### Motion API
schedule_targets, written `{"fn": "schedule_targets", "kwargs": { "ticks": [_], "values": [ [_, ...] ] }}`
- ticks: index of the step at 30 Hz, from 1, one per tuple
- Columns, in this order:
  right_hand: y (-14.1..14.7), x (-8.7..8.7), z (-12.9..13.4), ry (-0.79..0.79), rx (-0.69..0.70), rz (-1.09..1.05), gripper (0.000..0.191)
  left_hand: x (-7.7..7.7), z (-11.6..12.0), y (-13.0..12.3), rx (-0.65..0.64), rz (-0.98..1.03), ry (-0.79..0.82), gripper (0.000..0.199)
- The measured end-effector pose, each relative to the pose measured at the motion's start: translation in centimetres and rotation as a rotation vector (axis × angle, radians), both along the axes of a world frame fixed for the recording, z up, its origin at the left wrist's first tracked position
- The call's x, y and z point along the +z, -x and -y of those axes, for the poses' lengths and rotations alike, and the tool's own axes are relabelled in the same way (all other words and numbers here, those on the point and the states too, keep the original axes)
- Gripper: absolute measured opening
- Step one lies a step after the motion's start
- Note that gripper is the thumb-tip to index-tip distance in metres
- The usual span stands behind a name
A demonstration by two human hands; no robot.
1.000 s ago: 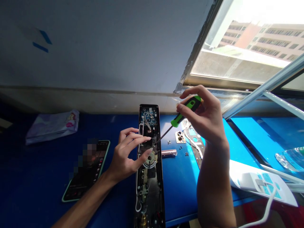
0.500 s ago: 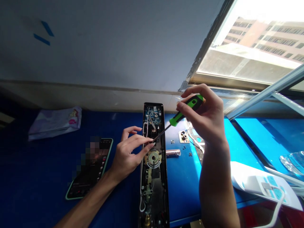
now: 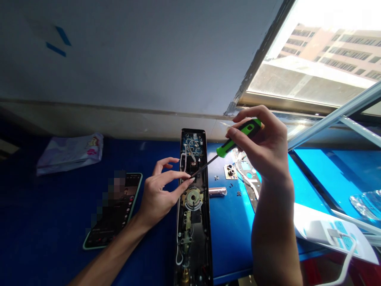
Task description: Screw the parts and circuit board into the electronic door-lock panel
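A long black housing (image 3: pixel 201 222) lies open on the blue table, with a blue circuit board (image 3: pixel 190 146) at its far end and a round metal part (image 3: pixel 193 198) near its middle. My right hand (image 3: pixel 264 147) holds a green and black screwdriver (image 3: pixel 239 137), tilted down to the left. Its tip reaches the housing between the board and the round part. There my left hand (image 3: pixel 162 188) pinches at the tip with thumb and index finger; whether a small piece is between them is too small to tell.
A phone (image 3: pixel 116 214) and a plastic packet (image 3: pixel 71 153) lie left. Right of the housing are small screws (image 3: pixel 216 177), a square metal part (image 3: pixel 230 172), a cylinder (image 3: pixel 218 192), a metal plate (image 3: pixel 253 186) with white cable, and a white power strip (image 3: pixel 324 226).
My right hand and the screwdriver handle have shifted slightly right, so the screwdriver leans a little more. My left hand stays at the tip.
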State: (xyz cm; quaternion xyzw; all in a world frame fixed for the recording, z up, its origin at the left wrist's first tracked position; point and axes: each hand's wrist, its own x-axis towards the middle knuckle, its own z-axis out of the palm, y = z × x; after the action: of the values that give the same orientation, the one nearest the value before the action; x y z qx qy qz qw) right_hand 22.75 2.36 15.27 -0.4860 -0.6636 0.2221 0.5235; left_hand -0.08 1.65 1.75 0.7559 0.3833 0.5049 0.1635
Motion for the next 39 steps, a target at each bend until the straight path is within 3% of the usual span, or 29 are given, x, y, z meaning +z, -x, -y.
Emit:
{"fn": "schedule_targets", "kwargs": {
  "ticks": [4, 17, 27, 33, 39],
  "values": [
    [0.0, 0.0, 0.0, -0.025, -0.028, -0.005, 0.018, -0.3, 0.1, 0.0, 0.001, 0.063, 0.081, 0.004],
    [-0.2, -0.5, -0.9, 0.077, -0.044, -0.021, 0.022, -0.6, -0.2, 0.2, 0.010, 0.081, 0.051, 0.016],
    [-0.6, -1.2, -1.4, 0.048, -0.014, -0.002, 0.018, -0.9, -0.2, 0.0, -0.036, 0.084, 0.071, 0.010],
    [-0.7, -1.1, -1.5, 0.068, -0.029, 0.003, 0.020, -1.0, 0.0, -0.3, -0.044, 0.142, 0.186, 0.008],
    [-0.6, -1.0, -1.4, 0.057, -0.013, -0.044, 0.016, -1.0, 0.1, -0.1, -0.003, 0.122, 0.131, 0.012]
  ]
}}
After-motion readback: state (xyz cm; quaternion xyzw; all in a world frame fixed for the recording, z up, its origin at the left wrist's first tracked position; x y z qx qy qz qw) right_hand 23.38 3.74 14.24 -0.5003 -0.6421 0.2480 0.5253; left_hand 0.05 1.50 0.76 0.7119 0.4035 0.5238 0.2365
